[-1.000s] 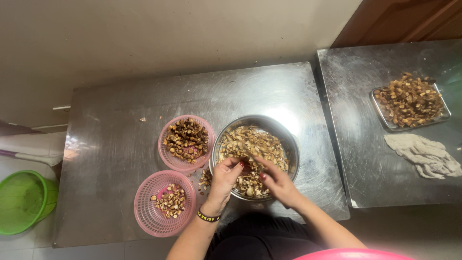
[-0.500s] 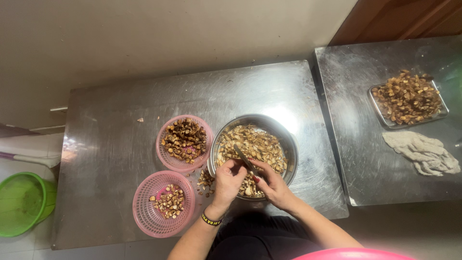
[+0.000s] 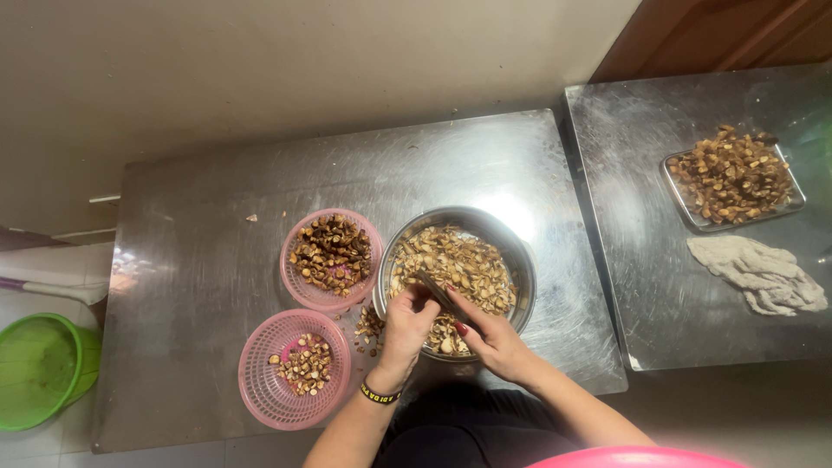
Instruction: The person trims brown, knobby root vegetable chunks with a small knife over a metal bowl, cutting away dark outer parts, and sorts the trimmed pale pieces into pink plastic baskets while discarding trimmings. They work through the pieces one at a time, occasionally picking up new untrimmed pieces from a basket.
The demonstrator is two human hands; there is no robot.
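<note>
A round steel bowl (image 3: 516,251) in the middle of the steel table holds a heap of pale brown nuts and shell pieces (image 3: 459,260). Both my hands are over its near side. My left hand (image 3: 406,326), with a dark wristband, has its fingers curled around a small nut piece. My right hand (image 3: 490,340) grips a thin dark knife (image 3: 433,289) whose blade points up and left, meeting the left hand's fingertips.
Two pink mesh baskets sit left of the bowl: the far basket (image 3: 295,279) is full of dark shells, the near basket (image 3: 260,386) holds a few kernels. On a second steel table at the right are a metal tray of nuts (image 3: 678,192) and a grey cloth (image 3: 761,276). A green bucket (image 3: 80,364) stands on the floor at the left.
My hands have drawn together over the bowl's near side. The knife blade now touches the piece in my left hand.
</note>
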